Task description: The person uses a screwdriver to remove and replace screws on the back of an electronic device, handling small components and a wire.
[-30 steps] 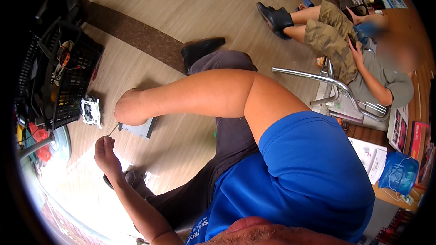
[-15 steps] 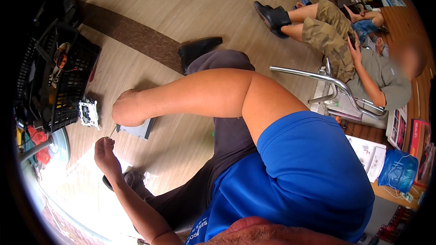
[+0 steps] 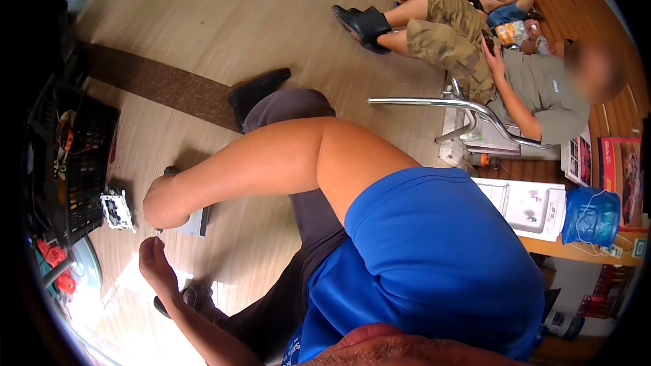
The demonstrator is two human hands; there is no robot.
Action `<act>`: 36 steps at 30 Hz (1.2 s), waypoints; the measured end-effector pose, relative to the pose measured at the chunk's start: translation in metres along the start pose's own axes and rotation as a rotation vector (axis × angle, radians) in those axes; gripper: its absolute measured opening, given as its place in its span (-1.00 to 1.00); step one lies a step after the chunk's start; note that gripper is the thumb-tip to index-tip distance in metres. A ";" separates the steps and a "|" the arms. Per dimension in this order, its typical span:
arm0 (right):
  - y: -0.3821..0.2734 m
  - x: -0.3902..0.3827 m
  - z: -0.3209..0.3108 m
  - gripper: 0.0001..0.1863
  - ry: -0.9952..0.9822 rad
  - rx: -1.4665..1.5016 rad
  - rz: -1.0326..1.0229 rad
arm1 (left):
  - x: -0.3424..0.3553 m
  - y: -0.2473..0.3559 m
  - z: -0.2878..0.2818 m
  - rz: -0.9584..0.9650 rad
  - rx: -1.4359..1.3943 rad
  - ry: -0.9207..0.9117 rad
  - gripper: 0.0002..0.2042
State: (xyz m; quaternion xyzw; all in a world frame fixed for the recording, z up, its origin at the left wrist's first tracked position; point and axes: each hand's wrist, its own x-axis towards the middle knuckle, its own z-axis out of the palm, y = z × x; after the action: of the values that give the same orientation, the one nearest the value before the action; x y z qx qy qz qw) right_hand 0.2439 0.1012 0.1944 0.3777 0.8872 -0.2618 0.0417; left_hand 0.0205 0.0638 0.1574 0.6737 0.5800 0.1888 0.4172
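Presently, the left hand (image 3: 159, 272) has its thumb and forefinger pressed together at the tips, and they pinch the lower end of a thin, pale, rod-like piece (image 3: 159, 232). This piece is located in the small gap between the two hands. Its long axis goes almost straight up and down in the view, one end at the left fingertips and the other end directed to the underside of the right hand (image 3: 166, 205), where it disappears.

The right hand shows only its back and wrist, so I cannot tell whether its fingers are closed or loose. From its far side, a short, dark, blunt end (image 3: 171, 171) comes out, pointing up and a little to the right; whether it belongs to the same piece, I cannot tell.

Below the right wrist, a flat, grey, box-shaped object (image 3: 196, 222) is partly covered; its visible short edge faces right, but its full long axis is hidden. To the left of the right hand, a white, square, open-work frame (image 3: 118, 211) stands tilted, just beside a black plastic lattice crate (image 3: 88, 135), above the pale, wood-patterned floor (image 3: 203, 20).
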 end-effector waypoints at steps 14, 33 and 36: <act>0.000 -0.006 -0.007 -0.81 -0.026 -0.001 0.011 | 0.001 0.007 -0.009 -0.011 0.137 -0.085 -0.87; -0.002 -0.004 -0.007 -0.80 -0.035 -0.014 0.000 | 0.000 0.003 -0.014 0.067 0.176 -0.042 -0.87; 0.000 -0.002 -0.007 -0.80 -0.033 -0.009 0.013 | 0.002 -0.003 -0.020 0.054 0.166 -0.026 -0.87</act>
State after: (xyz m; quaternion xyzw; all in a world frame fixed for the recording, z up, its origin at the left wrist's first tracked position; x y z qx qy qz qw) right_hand 0.2461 0.1029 0.2013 0.3790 0.8851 -0.2636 0.0597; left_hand 0.0046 0.0725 0.1660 0.7238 0.5698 0.1427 0.3621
